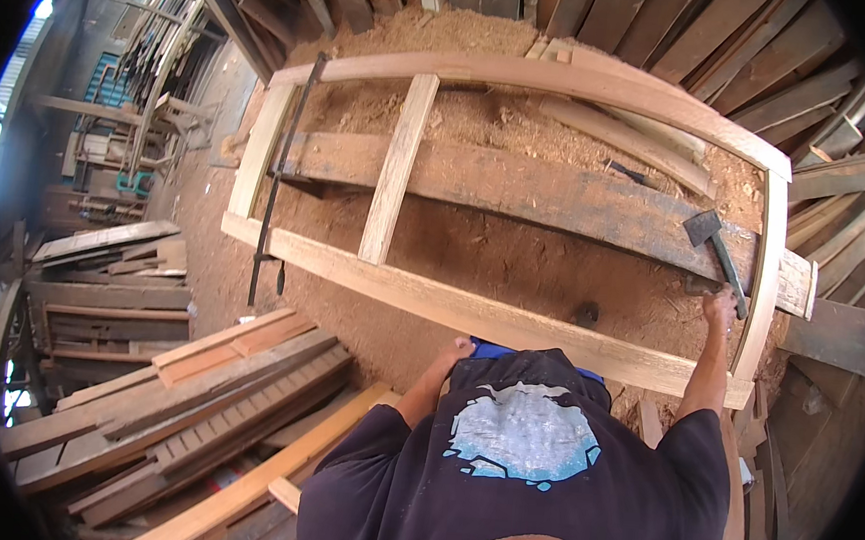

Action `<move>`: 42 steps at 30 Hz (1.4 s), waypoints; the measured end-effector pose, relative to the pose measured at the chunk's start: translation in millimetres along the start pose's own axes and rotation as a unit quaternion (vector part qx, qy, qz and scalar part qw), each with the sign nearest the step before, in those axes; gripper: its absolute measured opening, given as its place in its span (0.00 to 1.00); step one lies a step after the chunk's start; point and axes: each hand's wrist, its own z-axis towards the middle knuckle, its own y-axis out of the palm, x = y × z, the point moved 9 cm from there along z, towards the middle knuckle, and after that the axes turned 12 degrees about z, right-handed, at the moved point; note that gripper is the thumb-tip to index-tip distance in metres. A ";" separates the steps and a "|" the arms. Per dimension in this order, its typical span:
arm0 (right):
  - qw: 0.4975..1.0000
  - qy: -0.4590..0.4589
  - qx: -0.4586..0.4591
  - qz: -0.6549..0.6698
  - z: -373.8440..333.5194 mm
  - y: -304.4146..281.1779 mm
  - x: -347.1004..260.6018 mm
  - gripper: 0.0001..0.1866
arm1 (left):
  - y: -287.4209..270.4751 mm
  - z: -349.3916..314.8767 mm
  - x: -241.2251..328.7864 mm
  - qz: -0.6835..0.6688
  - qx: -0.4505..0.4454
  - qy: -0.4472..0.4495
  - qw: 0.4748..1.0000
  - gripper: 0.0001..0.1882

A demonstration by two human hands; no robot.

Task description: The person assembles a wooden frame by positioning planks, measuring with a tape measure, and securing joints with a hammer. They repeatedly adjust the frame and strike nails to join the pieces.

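A long rectangular frame of pale wood [391, 285] lies in front of me, with one crosspiece [400, 167] between its long rails. A black bar clamp [281, 169] spans it near the left end. Inside the right end, my right hand [719, 306] is closed at the lower handle of a hammer [724, 255]. The hammer's blocky dark head is raised toward the far side, over a thick weathered beam [518, 191]. My left hand [462, 346] is at my waist beside blue cloth, close to the near rail; its fingers are mostly hidden.
Stacked boards [193, 394] fill the lower left, and more planks [759, 52] lean along the far and right sides. A loose board [627, 143] and a small dark tool [628, 171] lie within the frame's far right part. Sawdust [389, 34] covers the ground.
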 end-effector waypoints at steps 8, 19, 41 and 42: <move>0.990 0.015 -0.048 -0.132 111.2 16.0 42.8 0.44 | 50.3 -82.7 2.1 -0.009 0.006 -0.107 0.994 0.21; 0.988 0.029 -0.120 -0.096 76.3 81.4 -29.9 0.23 | 56.8 -76.7 24.1 0.104 0.035 -0.107 0.988 0.24; 0.424 0.148 -0.206 0.870 -329.9 50.4 -65.3 0.08 | -23.3 63.9 272.7 0.489 -0.040 0.265 0.830 0.28; 0.450 0.154 -0.160 0.865 -342.6 53.1 -40.7 0.07 | -20.6 63.3 271.6 0.523 -0.046 0.263 0.809 0.31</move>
